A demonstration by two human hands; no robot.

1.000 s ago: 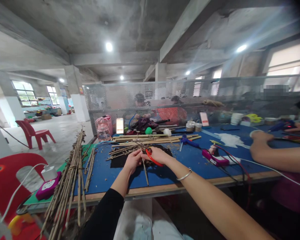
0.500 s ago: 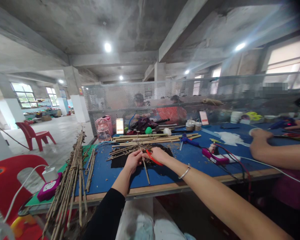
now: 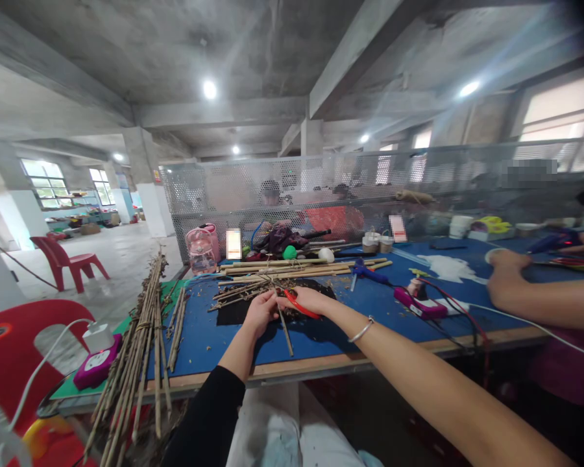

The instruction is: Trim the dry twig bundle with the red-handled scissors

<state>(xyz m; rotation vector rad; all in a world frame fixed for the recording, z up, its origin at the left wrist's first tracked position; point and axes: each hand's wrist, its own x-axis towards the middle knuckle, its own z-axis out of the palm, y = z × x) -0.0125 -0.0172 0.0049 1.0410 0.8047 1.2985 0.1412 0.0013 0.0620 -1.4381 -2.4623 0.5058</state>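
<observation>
With our left hand (image 3: pixel 261 312) we are pinching one stick (image 3: pixel 286 334) above one blue table (image 3: pixel 370 318); our right hand (image 3: pixel 309 299) is gripping one red-handled tool (image 3: pixel 307 312). Two balls (image 3: pixel 289 252) are lying beyond.

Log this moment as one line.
left hand: holds stick | right hand: holds red-handled tool | blue glue gun: on table

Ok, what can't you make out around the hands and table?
All head view:
Red-handled tool: its tip, blurred among twigs
Left hand: fingertip contact with the stick, too small
Lit screen: its text, too small
Co-worker's arm: shoulder end cut off by the right edge
</observation>
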